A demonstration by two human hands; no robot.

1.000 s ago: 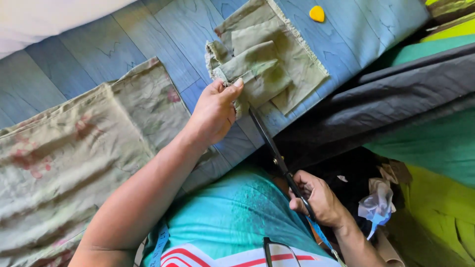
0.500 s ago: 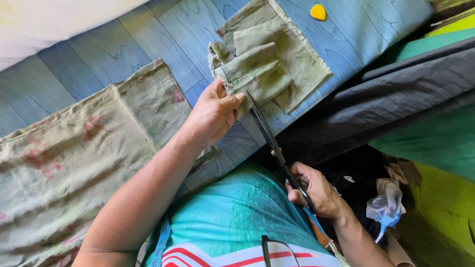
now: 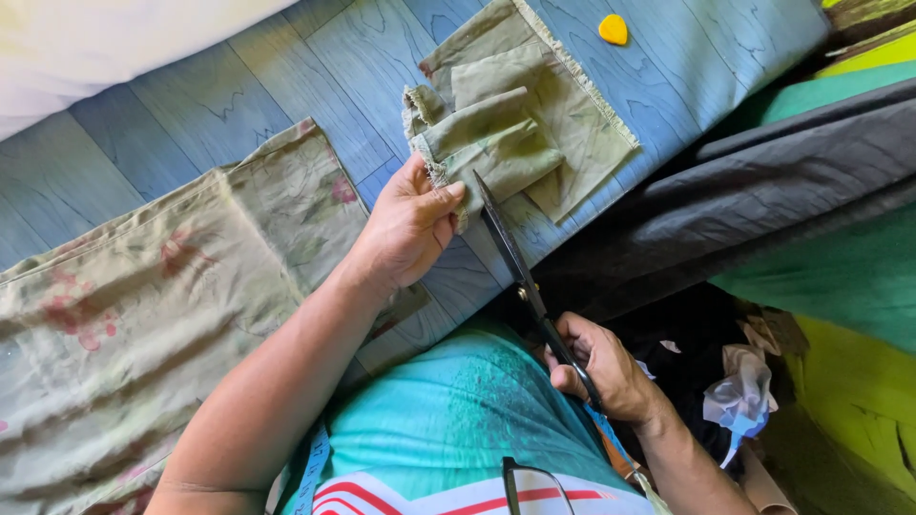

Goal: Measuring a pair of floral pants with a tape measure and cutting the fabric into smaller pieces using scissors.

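We look down on a floor (image 3: pixel 239 105) of blue-grey wood-grain vinyl, brightly lit. A white sheet (image 3: pixel 105 48) fills our upper left corner. At right lie dark grey cloth (image 3: pixel 763 200), green fabric (image 3: pixel 840 277) and yellow-green fabric (image 3: pixel 859 391). A small yellow piece (image 3: pixel 614 29) rests on the floor.

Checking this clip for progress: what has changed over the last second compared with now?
Little. The left hand shifted its grip slightly along the edge of the folded green cloth, its thumb now lying across it. The scissors in the right hand stay closed, tips at the cloth's lower edge. The flowered cloth and yellow chalk lie as before.
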